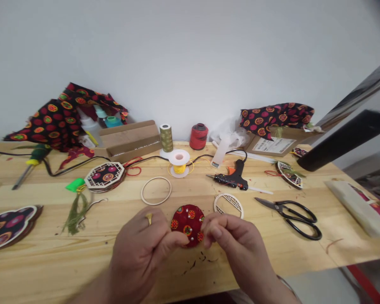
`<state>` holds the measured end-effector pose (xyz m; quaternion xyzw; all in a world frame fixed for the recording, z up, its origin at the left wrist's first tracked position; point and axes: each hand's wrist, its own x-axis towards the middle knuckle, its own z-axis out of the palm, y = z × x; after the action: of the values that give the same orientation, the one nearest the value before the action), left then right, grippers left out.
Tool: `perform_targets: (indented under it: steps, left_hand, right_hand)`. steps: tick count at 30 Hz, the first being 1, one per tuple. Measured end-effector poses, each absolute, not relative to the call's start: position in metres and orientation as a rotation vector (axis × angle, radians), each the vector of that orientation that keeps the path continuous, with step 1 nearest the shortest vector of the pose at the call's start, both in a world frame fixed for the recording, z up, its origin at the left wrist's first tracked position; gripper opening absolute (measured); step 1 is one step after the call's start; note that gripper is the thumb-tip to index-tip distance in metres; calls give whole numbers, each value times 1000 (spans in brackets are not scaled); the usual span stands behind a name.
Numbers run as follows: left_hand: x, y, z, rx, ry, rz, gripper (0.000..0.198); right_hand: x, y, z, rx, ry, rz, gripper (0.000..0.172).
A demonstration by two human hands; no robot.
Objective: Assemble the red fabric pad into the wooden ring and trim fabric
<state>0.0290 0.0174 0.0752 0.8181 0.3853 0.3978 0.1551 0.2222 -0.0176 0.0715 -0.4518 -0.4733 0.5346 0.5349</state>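
A round, dark red fabric-covered disc [190, 217] with orange and green flower motifs and several small white beads or pin heads is between my hands. My left hand [142, 242], with a gold ring, is closed on its left edge, the thumb lying over the fabric. At the right edge, the thumb and fingers of my right hand [239, 240] are pinched together; what they hold is hidden. Beyond the disc lie a plain wooden ring [142, 190] and a round wooden lattice frame [218, 207]. Dark scraps [193, 265] are scattered just below the disc.
Scissors [288, 211] and a black glue gun [232, 179] lie to the right. Behind stand a yellow thread spool [179, 158], a green thread spool [166, 139] and a red thread spool [198, 137]. Left are an octagonal ornament [104, 175] and a green tassel [74, 213].
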Motion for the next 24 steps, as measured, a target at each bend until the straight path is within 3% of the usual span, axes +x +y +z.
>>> perform_targets:
  steps: [3,7,13,24]
  left_hand:
    - [36,41,91,2333,1172,1175,34]
    - [42,61,88,2175,1160,1310,19]
    - [33,68,59,2158,1050,1335,33]
    - [40,59,62,2122,977,1325,38]
  right_hand:
    - [219,3,81,-975,-899,1563,22]
    - [218,31,89,-717,-682,1903,53]
    - [220,45,85,-558,-709,2045,90]
    - [218,36,78,-378,-1014,2059,101]
